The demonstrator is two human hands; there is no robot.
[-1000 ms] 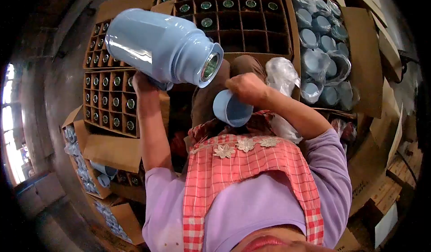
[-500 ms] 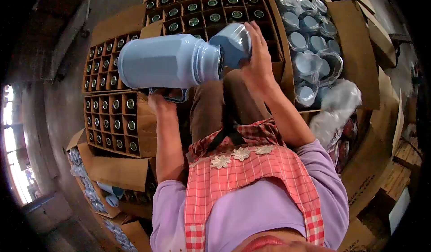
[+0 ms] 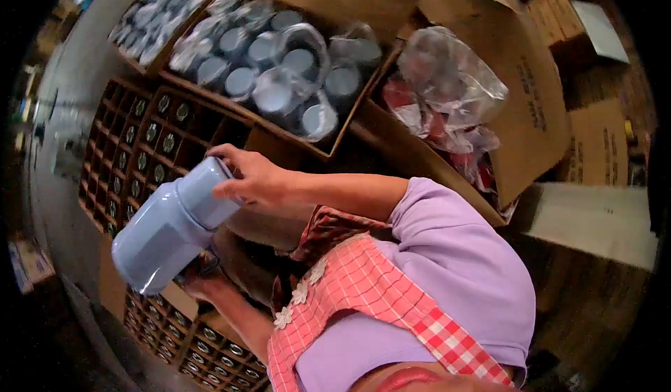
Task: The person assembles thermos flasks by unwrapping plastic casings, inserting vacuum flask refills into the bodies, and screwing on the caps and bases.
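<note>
A light blue vacuum flask (image 3: 157, 231) lies tilted across my lap, its base toward the lower left. My left hand (image 3: 204, 280) is closed at the flask's handle on the underside; most of the fingers are hidden behind it. At the upper end, the light blue cup lid (image 3: 204, 188) sits over the flask's neck. My right hand (image 3: 255, 175) grips the end of this lid, thumb on the near side and fingers over the top.
A carton (image 3: 328, 144) of plastic-wrapped blue cups stands beyond my hands. Divided cartons (image 3: 157, 158) hold several silvery-topped pieces. To the right, an open carton (image 3: 447, 182) contains red items in clear plastic.
The cup lid has gone from beside the flask's mouth onto its neck. The flask has tilted, mouth end up. My view has swung right toward the cartons of cups and red items.
</note>
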